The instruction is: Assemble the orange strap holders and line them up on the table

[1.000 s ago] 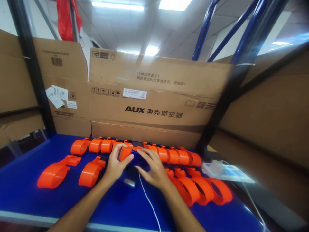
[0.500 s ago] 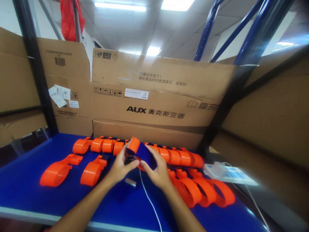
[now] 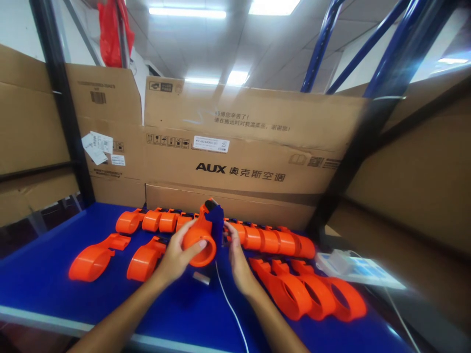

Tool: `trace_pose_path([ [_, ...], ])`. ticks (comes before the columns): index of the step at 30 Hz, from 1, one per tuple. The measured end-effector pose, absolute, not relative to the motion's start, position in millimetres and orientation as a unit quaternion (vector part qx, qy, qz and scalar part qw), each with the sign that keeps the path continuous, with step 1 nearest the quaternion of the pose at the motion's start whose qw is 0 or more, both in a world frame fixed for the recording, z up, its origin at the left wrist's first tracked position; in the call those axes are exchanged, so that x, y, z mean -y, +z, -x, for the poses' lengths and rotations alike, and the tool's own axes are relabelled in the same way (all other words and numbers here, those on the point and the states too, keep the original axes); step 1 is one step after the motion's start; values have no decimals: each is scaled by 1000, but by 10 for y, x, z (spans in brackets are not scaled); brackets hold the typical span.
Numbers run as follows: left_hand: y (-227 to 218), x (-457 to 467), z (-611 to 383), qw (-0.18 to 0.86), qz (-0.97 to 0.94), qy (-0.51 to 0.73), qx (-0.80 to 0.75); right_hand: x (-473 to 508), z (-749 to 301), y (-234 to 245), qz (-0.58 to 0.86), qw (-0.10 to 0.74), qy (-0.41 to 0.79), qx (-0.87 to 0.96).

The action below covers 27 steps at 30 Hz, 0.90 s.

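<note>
My left hand (image 3: 180, 252) is closed around the orange ring of a tape dispenser (image 3: 198, 245), its thumb across the ring's opening. The dispenser is raised above the blue tabletop, with its black-and-dark-blue head (image 3: 215, 213) pointing up and away. Beside the dark-blue part, my right hand (image 3: 238, 260) has its fingers stretched out; whether the fingertips touch it I cannot tell. Below the hands lies a small metallic piece (image 3: 201, 278), next to a white cable (image 3: 230, 304).
A row of orange dispensers (image 3: 268, 241) runs along the back. Two orange pieces (image 3: 88, 264) lie at left, several orange rings (image 3: 316, 294) at right. A cardboard wall (image 3: 176, 166) closes off the back. A white-and-blue box (image 3: 360, 269) stands at the right edge.
The tape dispenser has been turned so its ring faces me and its head points up. My right hand has loosened from it and straightened its fingers.
</note>
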<state>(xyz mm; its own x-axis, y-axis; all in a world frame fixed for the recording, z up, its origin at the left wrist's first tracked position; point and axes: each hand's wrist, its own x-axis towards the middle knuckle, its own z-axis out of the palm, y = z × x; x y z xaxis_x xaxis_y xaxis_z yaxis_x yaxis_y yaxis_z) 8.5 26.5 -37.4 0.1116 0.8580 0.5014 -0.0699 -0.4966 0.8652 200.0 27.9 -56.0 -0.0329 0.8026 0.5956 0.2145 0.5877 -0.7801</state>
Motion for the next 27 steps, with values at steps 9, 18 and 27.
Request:
trace_pose_path([
  [9, 300, -81, 1488, 51, -667, 353, -655, -305, -2126, -404, 417, 608, 169, 654],
  [18, -26, -16, 1722, -51, -621, 73, -779, -239, -2115, -341, 411, 617, 144, 656],
  [27, -194, -83, 1696, -44, -679, 105, -725, -225, -2115, -321, 415, 622, 146, 648],
])
